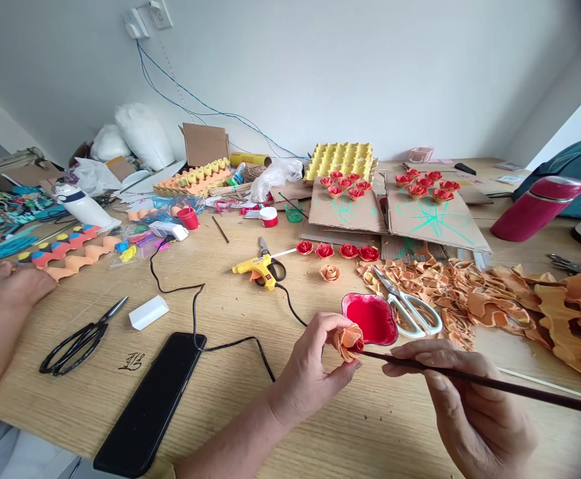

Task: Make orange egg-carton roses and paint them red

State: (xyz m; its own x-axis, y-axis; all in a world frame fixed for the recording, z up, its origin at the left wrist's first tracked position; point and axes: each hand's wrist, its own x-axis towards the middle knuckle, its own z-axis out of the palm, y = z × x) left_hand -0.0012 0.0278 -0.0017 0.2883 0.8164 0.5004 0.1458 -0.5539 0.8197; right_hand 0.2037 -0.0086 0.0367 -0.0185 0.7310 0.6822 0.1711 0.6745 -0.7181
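Observation:
Between the fingertips of my left hand is an orange paper flower cut from egg-carton pulp, its centre painted red. My right hand grips a dark, thin-handled paintbrush, and the brush tip touches the flower's red centre. Just behind the flower sits a small dish of red paint. An unpainted orange flower lies farther back, near a row of red-painted flowers. White-handled scissors rest right of the dish, partly on orange carton scraps.
A yellow glue gun with a black cord lies mid-table. Black scissors and a phone are at left. Another person's hands rest by carton strips. Cardboard sheets hold red flowers; a pink bottle leans right.

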